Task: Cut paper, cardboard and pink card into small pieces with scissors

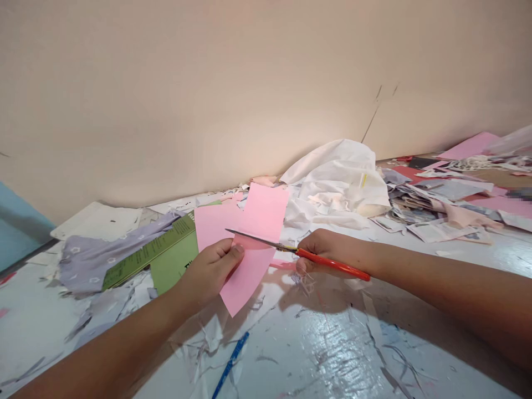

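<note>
A sheet of pink paper (266, 208) with a notch in its top edge is held up over the table, pinched by my left hand (218, 263) between thumb and fingers. My right hand (318, 249) is closed on a pair of scissors (328, 263) with red-orange handles. Their dark blades lie across the middle of the paper, pointing left, with the tip just above my left thumb. One blade shows in front of the sheet; I cannot tell where the other lies. Part of my right hand's grip is hidden.
Behind my left hand lie a green printed box (172, 249) and lilac flowered cloth (112, 249). White crumpled material (341, 177) rests by the wall (249, 83). Paper scraps (432, 205) pile at right. A blue pen-like stick (230, 363) lies on the table (324, 343) among thin offcuts.
</note>
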{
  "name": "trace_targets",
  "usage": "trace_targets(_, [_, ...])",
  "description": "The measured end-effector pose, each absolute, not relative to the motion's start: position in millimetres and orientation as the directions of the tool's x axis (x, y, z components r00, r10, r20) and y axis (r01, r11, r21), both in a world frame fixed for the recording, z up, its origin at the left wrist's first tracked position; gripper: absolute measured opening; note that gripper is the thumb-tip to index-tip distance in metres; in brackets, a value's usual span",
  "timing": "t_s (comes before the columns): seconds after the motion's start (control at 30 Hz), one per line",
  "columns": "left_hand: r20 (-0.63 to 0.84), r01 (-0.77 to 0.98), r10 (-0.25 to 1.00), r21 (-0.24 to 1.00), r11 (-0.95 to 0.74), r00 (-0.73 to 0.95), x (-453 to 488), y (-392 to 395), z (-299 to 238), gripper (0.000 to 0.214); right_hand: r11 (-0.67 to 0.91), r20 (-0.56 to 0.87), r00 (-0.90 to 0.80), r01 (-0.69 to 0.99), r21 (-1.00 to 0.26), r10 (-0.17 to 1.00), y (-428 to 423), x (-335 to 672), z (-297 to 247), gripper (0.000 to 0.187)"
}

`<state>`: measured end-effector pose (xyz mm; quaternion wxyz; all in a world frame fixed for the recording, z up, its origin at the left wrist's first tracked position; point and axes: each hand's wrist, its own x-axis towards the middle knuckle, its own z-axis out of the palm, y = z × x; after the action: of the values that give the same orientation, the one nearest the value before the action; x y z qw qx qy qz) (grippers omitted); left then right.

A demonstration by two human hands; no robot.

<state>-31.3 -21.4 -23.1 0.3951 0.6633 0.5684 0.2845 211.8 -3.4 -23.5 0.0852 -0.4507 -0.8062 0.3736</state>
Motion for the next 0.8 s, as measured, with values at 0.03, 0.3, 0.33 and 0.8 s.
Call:
trace_targets(0.03, [-0.068, 0.531, 0.979, 0.846, -0.046, 0.193, -31.4, -21.0, -23.2, 0.040, 0.315, -0.198, -0.583, 0.658, -0.684, 0.788, -3.0, 211.9, -24.8, 0.037])
trace_targets(0.3, [-0.313, 0.605, 0.846, 0.796, -0.014, 0.432, -47.6, -12.2, -19.4, 0.033, 0.284, -0.094, -0.535, 0.580, -0.763, 0.839, -0.1, 211.1, -28.7, 0.034])
trace_targets(0.33, [-0.342, 0.631, 0.816, 0.775, -0.036, 0.466, -49.5, -12.2, -18.4, 0.031, 0.293, -0.034, -0.501, 0.559, -0.775, 0.865, 1.1, 210.9, -30.4, 0.034])
trace_targets(0.8, [0.164, 0.712, 0.728, 0.152, -0.685, 0.666, -18.5, -25.2, -38.9, 0.041, 0.313, 0.263, -0.186, 0.350, -0.883, 0.947, 10.9, 204.9, -66.8, 0.024])
